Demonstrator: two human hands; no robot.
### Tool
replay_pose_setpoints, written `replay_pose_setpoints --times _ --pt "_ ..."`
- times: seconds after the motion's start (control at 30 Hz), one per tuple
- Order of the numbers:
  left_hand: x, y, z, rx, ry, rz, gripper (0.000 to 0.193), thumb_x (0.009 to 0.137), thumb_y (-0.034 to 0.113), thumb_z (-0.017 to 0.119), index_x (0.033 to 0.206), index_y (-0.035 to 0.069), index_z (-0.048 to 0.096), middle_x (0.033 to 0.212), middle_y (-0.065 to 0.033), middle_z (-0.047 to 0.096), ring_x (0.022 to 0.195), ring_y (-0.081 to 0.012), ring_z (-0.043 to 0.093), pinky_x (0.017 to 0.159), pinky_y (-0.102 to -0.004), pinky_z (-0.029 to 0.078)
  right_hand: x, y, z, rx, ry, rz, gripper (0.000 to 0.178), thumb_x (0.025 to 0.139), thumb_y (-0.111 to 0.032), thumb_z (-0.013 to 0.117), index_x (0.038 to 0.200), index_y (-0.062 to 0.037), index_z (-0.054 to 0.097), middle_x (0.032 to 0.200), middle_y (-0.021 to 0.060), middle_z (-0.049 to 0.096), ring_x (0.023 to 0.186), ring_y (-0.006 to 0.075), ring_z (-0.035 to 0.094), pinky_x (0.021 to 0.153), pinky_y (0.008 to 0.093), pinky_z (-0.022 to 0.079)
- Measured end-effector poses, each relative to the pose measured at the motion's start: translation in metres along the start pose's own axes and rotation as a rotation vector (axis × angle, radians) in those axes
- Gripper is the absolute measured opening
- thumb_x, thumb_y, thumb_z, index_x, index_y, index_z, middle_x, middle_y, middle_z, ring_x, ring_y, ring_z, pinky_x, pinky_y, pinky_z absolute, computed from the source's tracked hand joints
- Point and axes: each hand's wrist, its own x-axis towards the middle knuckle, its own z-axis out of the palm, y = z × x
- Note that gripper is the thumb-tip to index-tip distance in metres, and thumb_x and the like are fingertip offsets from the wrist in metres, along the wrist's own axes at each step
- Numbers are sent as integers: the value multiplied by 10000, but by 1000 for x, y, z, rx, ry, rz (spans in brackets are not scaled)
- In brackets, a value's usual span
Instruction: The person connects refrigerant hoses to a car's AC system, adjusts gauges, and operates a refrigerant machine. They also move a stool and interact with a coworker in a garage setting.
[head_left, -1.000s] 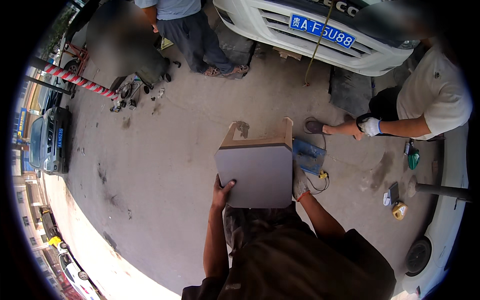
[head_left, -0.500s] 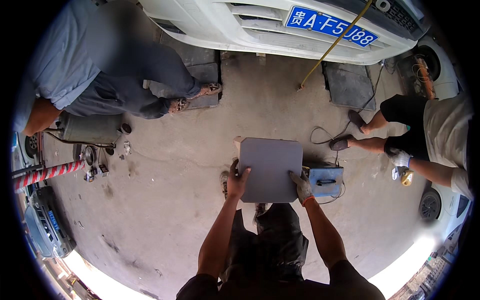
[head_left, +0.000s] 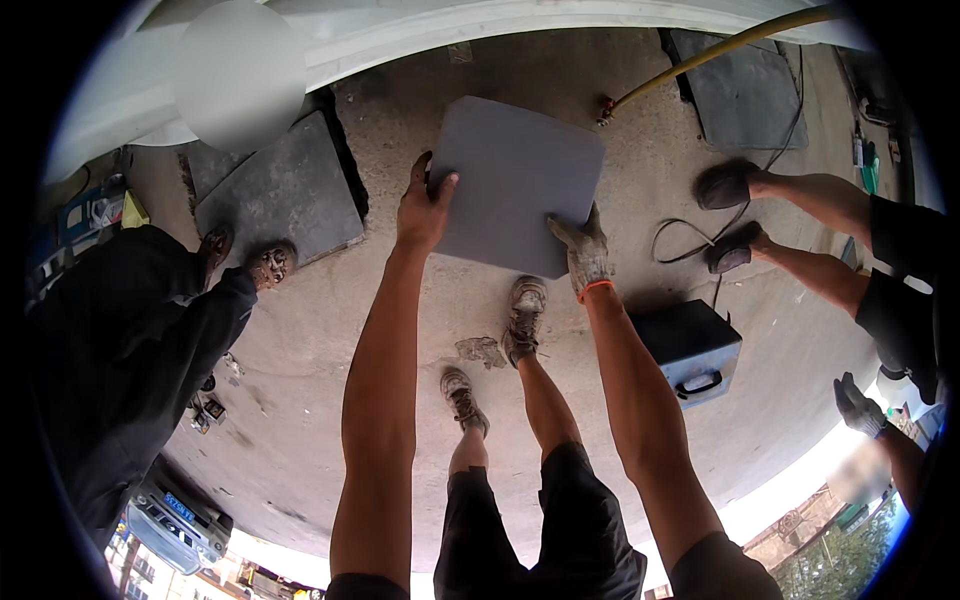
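Note:
Out in front of me, above the concrete floor, is a flat grey panel (head_left: pixel 515 185) with cut-off corners, tilted a little. Its left edge is gripped by my bare left hand (head_left: pixel 424 208), the thumb lying on the face and the fingers partly behind it. My right hand (head_left: pixel 583 245), in a dirty work glove with an orange cuff, is closed on the lower right edge, thumb on top. What is under the panel is hidden.
A white vehicle's lower front (head_left: pixel 400 45) spans the far side. A yellow hose (head_left: pixel 700 62) hangs at right. A blue box with a handle (head_left: pixel 690 350) stands right of my legs, near a black cable (head_left: pixel 700 232). Co-workers' legs (head_left: pixel 820 205) and shoes (head_left: pixel 270 265) flank both sides.
The panel has moved forward toward the white vehicle, held by both hands, and has turned slightly clockwise. My feet have stepped forward, and the blue box now lies nearer beside me.

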Motion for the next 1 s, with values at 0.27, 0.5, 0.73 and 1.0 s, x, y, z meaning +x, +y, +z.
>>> replay_pose_setpoints --times 0.27,0.5,0.73,1.0 --pt "-25 -24 18 -49 152 -75 739 845 481 521 1343 -4 270 1309 -243 379 1165 -341 440 935 -382 374 -63 51 -80 -710 338 -359 442 770 -244 635 1152 -55 517 1168 165 528 1047 345 524 853 381 445" --pt "-80 3 26 -457 53 -607 847 814 567 510 1394 109 97 1391 -191 240 1204 -363 377 904 -500 418 -198 131 -262 -724 1082 300 513 744 -278 632 1168 -16 510 1189 183 515 1109 321 490 931 375 383" --pt "-59 -23 57 -783 95 -440 576 940 379 360 1378 95 116 1344 -174 249 1163 -394 416 916 -503 462 -174 206 -403 108 957 553 411 815 -373 565 1030 -23 537 950 98 587 842 212 567 747 347 464" --pt "-48 -15 61 -794 -99 -417 645 932 442 323 1358 16 93 1315 -291 247 1189 -407 393 994 -421 402 -137 216 -432 645 427 140 328 900 -353 451 673 -117 459 628 19 495 596 185 466 558 339 420"
